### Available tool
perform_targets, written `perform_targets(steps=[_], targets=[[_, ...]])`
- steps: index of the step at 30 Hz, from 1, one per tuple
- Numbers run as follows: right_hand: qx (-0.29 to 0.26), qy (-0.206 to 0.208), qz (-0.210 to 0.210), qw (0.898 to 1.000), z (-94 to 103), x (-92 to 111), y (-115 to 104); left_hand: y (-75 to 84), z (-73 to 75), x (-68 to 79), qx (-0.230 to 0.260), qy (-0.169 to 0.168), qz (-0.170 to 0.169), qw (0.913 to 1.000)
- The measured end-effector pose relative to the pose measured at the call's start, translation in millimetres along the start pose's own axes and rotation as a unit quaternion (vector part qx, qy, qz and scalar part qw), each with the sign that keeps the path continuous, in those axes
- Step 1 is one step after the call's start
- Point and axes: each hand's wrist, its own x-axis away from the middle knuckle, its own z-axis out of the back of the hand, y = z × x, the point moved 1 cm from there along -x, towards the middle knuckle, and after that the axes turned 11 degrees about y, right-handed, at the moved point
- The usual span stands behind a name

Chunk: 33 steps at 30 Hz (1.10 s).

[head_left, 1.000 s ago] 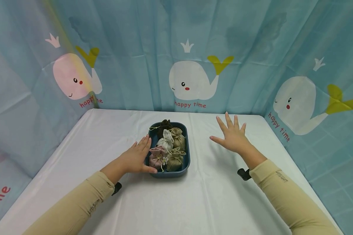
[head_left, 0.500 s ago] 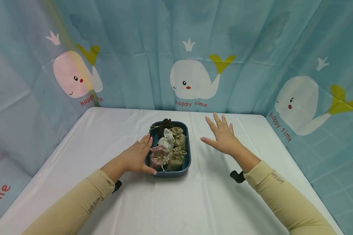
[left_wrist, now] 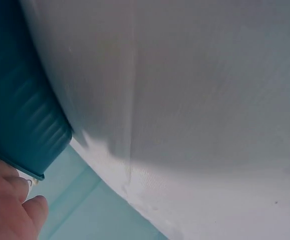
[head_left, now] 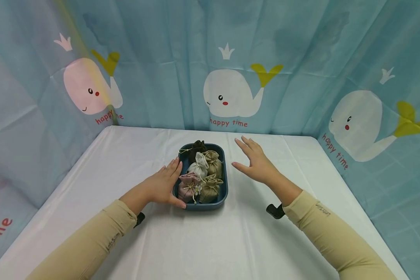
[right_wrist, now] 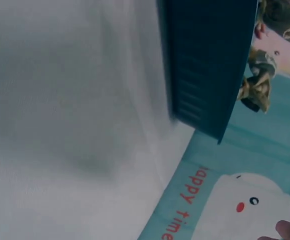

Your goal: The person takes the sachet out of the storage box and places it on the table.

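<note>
A dark blue basket (head_left: 202,207) with rounded corners stands on the table, holding several small drawstring pouches. Among them are a dark brown pouch (head_left: 197,149), a white pouch (head_left: 198,168), a pink pouch (head_left: 188,190) and an olive pouch (head_left: 210,191). My left hand (head_left: 162,184) lies along the basket's left side, its straight fingers at the rim and the thumb at the near left corner. To the right of the basket, my right hand (head_left: 257,161) is held apart from it with the fingers spread and nothing in them. In the right wrist view, the basket's ribbed side (right_wrist: 204,65) faces that hand.
A white cloth (head_left: 196,245) covers the table. Blue curtains (head_left: 154,77) printed with whales rise along the back and both sides. A black wrist device (head_left: 275,211) sits under the right forearm.
My right hand has moved left toward the basket, and its fingers have drawn closer together. The left hand stays at the basket's left side, and the pouches lie as before.
</note>
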Motion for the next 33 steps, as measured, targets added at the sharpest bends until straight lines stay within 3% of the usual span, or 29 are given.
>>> perform_targets(steps=[14,24,33], targets=[[-0.080,-0.047,0.077,0.993,-17.6,3.0,-17.8,-3.4,3.2,-0.5,0.013,-0.013,0.003,0.9998],[-0.098,-0.088,0.061,0.989,-27.7,5.4,-24.2,2.9,6.2,-0.3,0.050,-0.008,0.023,0.9985],[-0.093,-0.111,0.081,0.986,-36.7,6.6,-31.2,5.5,1.0,-0.7,0.033,-0.008,0.036,0.9988]])
